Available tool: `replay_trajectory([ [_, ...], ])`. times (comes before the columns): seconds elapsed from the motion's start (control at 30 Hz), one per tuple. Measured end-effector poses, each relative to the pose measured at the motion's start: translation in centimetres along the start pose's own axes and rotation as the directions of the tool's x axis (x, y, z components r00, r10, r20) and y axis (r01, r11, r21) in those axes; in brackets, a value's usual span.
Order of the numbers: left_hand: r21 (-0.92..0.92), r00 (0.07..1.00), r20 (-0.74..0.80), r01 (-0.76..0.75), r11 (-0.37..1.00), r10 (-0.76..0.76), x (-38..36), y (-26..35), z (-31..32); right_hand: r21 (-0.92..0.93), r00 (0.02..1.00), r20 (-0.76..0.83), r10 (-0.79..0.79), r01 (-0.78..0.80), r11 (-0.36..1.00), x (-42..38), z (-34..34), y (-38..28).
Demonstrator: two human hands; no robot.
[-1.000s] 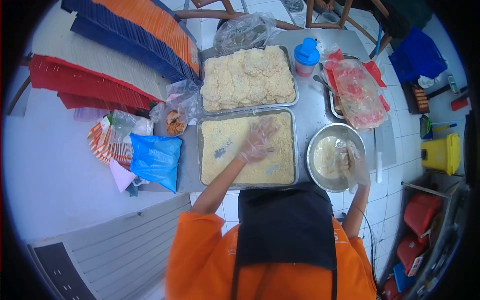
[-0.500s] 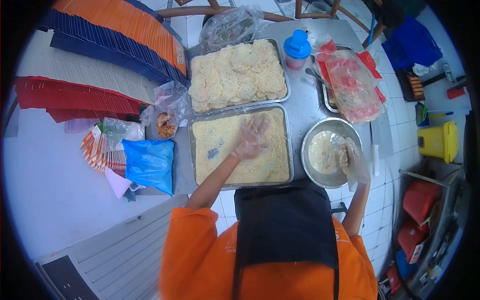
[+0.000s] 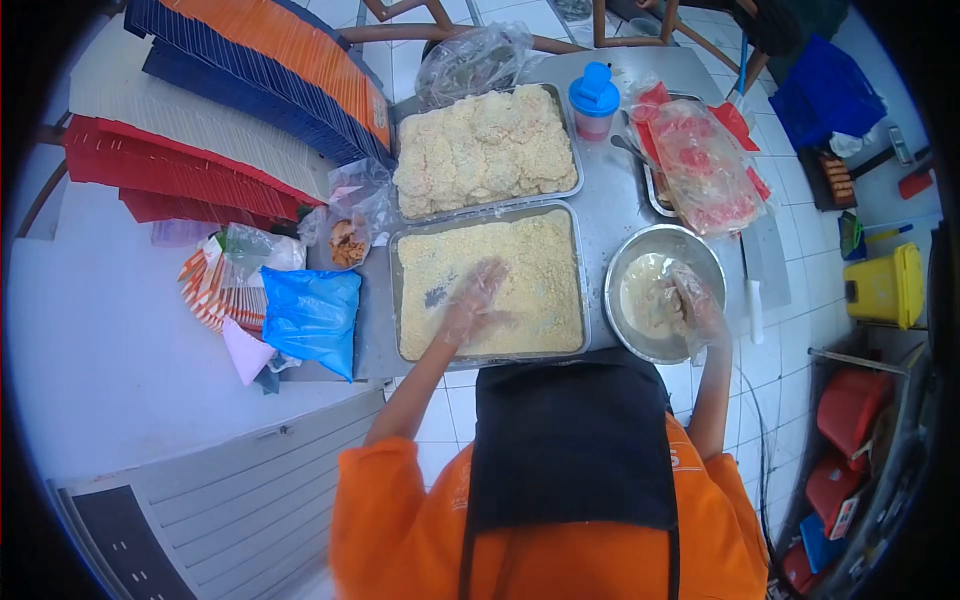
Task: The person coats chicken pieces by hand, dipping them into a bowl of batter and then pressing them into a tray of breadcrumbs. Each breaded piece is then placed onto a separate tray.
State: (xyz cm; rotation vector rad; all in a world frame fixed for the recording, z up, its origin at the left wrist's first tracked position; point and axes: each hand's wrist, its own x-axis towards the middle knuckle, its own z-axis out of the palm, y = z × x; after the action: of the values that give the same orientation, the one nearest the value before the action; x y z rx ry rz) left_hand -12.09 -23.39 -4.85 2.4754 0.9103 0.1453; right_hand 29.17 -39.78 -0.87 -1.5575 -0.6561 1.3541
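My left hand (image 3: 476,300), in a clear plastic glove, lies over the pale crumbs (image 3: 545,265) in the near metal tray (image 3: 586,320). Its fingers are spread and it grips nothing. My right hand (image 3: 698,312), also gloved, reaches into a steel bowl (image 3: 613,300) of creamy batter (image 3: 642,280). The right fingers are curled down at the batter, and what they hold, if anything, is hidden. Behind the crumbs, a second tray (image 3: 580,180) is heaped with crumb-coated pieces (image 3: 485,150).
A blue-lidded shaker (image 3: 595,95) and a pink-stained plastic bag (image 3: 705,165) stand behind the bowl. A white-handled knife (image 3: 755,310) lies at the table's right edge. Stacked folded cartons (image 3: 260,90), a blue bag (image 3: 312,315) and a bag of brown food (image 3: 346,243) are at left.
My left hand has slid left and towards me over the crumbs. My right hand has moved slightly further into the bowl. The whole view has shifted a little.
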Motion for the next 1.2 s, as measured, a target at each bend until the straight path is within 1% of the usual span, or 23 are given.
replay_trajectory([
  [0.03,0.227,0.999,0.025,0.035,0.973,-0.042,0.2,-0.1,0.0,0.011,1.0,-0.02,0.005,-0.005,1.0,-0.1,0.1,0.0],
  [0.07,0.231,0.999,0.026,0.03,0.973,-0.037,0.3,-0.5,0.3,0.015,1.0,-0.024,0.001,-0.001,1.0,-0.2,0.0,0.1],
  [0.1,-0.649,0.986,0.034,0.146,0.747,-0.163,0.6,-1.0,0.8,0.008,1.0,-0.001,-0.027,0.027,1.0,-0.2,-0.2,0.3],
  [0.13,-0.987,0.963,0.144,0.123,-0.105,-0.226,0.7,-1.7,1.4,-0.001,0.998,0.023,-0.056,0.056,0.998,-0.3,-0.4,0.3],
  [0.17,-0.987,0.965,0.141,0.121,-0.103,-0.223,0.8,-2.3,1.4,-0.002,0.998,0.021,-0.06,0.06,0.998,-0.7,-0.3,0.0],
  [0.2,-0.624,0.99,-0.043,0.077,0.777,-0.133,0.9,-3.2,1.1,-0.035,0.997,-0.017,-0.072,0.072,0.997,-1.2,-0.2,-0.4],
  [0.23,0.306,0.995,-0.072,-0.045,0.951,0.071,0.9,-3.7,0.8,-0.066,0.995,-0.055,-0.087,0.083,0.994,-1.5,0.0,-0.6],
  [0.27,0.311,0.995,-0.073,-0.049,0.949,0.075,1.0,-3.9,0.6,-0.063,0.994,-0.057,-0.092,0.088,0.994,-1.5,-0.5,-0.3],
  [0.37,-0.102,0.969,-0.145,0.184,0.978,-0.198,1.3,-5.0,1.0,-0.063,0.999,0.021,-0.037,0.038,0.997,-1.3,-2.2,1.1],
  [0.43,-0.457,0.673,-0.171,0.592,0.663,-0.719,1.7,-5.5,2.1,-0.386,0.94,0.053,-0.337,0.33,0.862,-1.4,-2.3,1.9],
  [0.47,-0.457,0.671,-0.176,0.592,0.664,-0.72,1.8,-3.9,1.2,-0.384,0.939,0.057,-0.34,0.335,0.86,-1.5,-2.1,1.8],
  [0.5,-0.904,0.636,0.025,0.343,0.253,-0.772,1.7,-2.3,0.4,-0.368,0.949,0.049,-0.312,0.308,0.878,-1.6,-2.0,1.6],
  [0.53,-0.954,0.676,0.218,-0.006,-0.301,-0.704,1.6,-0.5,-1.0,-0.352,0.958,0.043,-0.283,0.28,0.893,-1.5,-1.9,1.3],
  [0.57,-0.954,0.673,0.212,-0.013,-0.299,-0.708,1.4,0.5,-2.1,-0.352,0.957,0.051,-0.286,0.285,0.892,-1.2,-1.9,1.1],
  [0.63,-0.837,0.776,0.341,-0.007,-0.548,-0.531,0.9,1.7,-3.6,-0.077,0.999,-0.001,0.032,-0.032,0.997,-0.8,-1.9,0.6],
  [0.67,-0.837,0.775,0.337,-0.013,-0.547,-0.535,0.8,1.3,-3.4,-0.079,1.0,0.005,0.031,-0.03,0.996,-0.7,-1.4,0.4],
  [0.73,-0.916,0.664,0.32,0.034,-0.4,-0.676,1.3,0.7,-2.6,-0.272,0.946,-0.047,-0.32,0.296,0.916,-0.6,-0.1,0.2],
  [0.77,-0.916,0.66,0.318,0.028,-0.4,-0.681,1.7,1.5,-3.0,-0.272,0.947,-0.039,-0.32,0.298,0.915,-0.5,0.0,0.1],
  [0.83,-0.972,0.47,0.186,-0.042,-0.232,-0.863,2.5,3.0,-3.4,-0.392,0.948,0.011,-0.319,0.298,0.87,-0.1,-0.1,-0.1],
  [0.93,-0.981,0.431,0.035,-0.158,-0.113,-0.902,3.1,2.0,-2.1,-0.119,0.996,-0.054,-0.065,0.058,0.991,0.1,0.4,-0.6],
  [1.07,-0.986,0.381,-0.087,-0.168,0.023,-0.92,3.1,-0.7,-0.3,-0.113,0.993,-0.058,-0.105,0.097,0.989,0.2,0.5,-0.4],
  [1.13,-0.922,0.318,-0.366,0.007,0.388,-0.875,3.4,0.5,-0.8,-0.13,0.994,-0.064,-0.085,0.076,0.989,-0.2,0.6,-0.8],
  [1.2,-0.926,0.345,-0.356,-0.009,0.376,-0.868,3.1,-0.6,-0.2,-0.115,0.994,-0.062,-0.086,0.079,0.99,0.1,0.4,-0.3],
])
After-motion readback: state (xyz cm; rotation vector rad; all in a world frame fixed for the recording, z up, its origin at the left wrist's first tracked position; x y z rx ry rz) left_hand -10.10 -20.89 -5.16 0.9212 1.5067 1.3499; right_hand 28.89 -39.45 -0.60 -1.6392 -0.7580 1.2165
